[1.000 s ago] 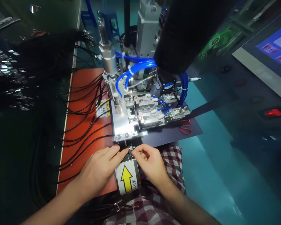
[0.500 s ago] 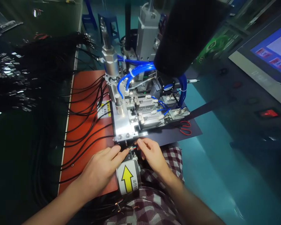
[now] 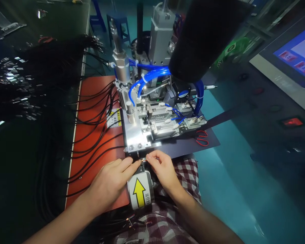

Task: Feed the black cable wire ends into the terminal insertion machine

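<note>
At the front edge of a metal machine [image 3: 137,137], both hands meet over a small cable end with thin coloured wires [image 3: 143,159]. My left hand [image 3: 114,176] has its thumb and forefinger closed at the left of these wires. From the right, my right hand [image 3: 162,169] pinches the wire tips between thumb and forefinger. Just below them is a white label with a yellow arrow [image 3: 139,191]. The fingertips partly hide the wires and the slot under them.
Black cables [image 3: 99,135] cross an orange mat [image 3: 83,125] on the left, beside a dark cable bundle [image 3: 53,64]. Red-handled scissors [image 3: 202,138] lie right of the machine. A screen [image 3: 297,57] stands far right, and stripped cable ends [image 3: 129,222] rest near the lap.
My right hand has moved slightly left and its thumb and forefinger have closed on the wire tips. My left hand has barely moved.
</note>
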Demonstrator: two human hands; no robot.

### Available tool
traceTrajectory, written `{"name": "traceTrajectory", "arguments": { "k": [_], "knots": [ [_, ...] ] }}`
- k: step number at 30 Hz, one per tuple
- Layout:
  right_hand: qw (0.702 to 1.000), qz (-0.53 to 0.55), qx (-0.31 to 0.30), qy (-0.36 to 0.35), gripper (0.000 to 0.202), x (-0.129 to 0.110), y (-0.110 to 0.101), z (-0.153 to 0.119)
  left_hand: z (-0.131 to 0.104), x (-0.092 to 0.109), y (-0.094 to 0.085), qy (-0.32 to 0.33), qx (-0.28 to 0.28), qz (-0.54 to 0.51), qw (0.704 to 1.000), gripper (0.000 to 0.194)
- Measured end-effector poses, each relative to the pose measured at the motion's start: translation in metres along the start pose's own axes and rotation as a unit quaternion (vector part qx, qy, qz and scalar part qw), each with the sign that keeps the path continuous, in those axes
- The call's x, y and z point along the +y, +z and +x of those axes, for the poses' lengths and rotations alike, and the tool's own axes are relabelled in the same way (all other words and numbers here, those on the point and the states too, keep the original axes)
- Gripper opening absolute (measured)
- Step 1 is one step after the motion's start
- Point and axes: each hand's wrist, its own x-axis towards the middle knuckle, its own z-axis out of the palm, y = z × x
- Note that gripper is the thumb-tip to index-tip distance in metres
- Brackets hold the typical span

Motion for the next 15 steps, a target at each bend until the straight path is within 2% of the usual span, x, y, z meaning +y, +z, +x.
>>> {"name": "traceTrajectory", "arguments": {
  "k": [2,4,10,12,15],
  "knots": [
    [0.996,0.055,-0.039,0.059,0.024,0.0027,-0.0023,0.0039,0.0008,0.0000,-0.0009,0.003,0.011,0.002,1.000,0.032],
    [0.994,0.071,-0.047,0.073,0.026,0.0051,-0.0055,0.0061,0.0015,-0.0001,-0.0016,0.004,0.024,0.003,1.000,0.031],
    [0.999,0.014,-0.040,0.030,0.026,0.0074,-0.0056,0.0018,0.0011,-0.0006,-0.0013,0.006,0.031,0.003,0.999,0.029],
    [0.999,0.015,-0.033,0.027,0.023,0.0068,-0.0025,0.0008,0.0006,-0.0006,-0.0010,0.006,0.031,0.002,0.999,0.028],
    [0.997,0.035,-0.055,0.032,0.022,0.0051,-0.0010,0.0015,0.0008,-0.0002,-0.0011,0.005,0.036,-0.001,0.999,0.029]
  ]
}}
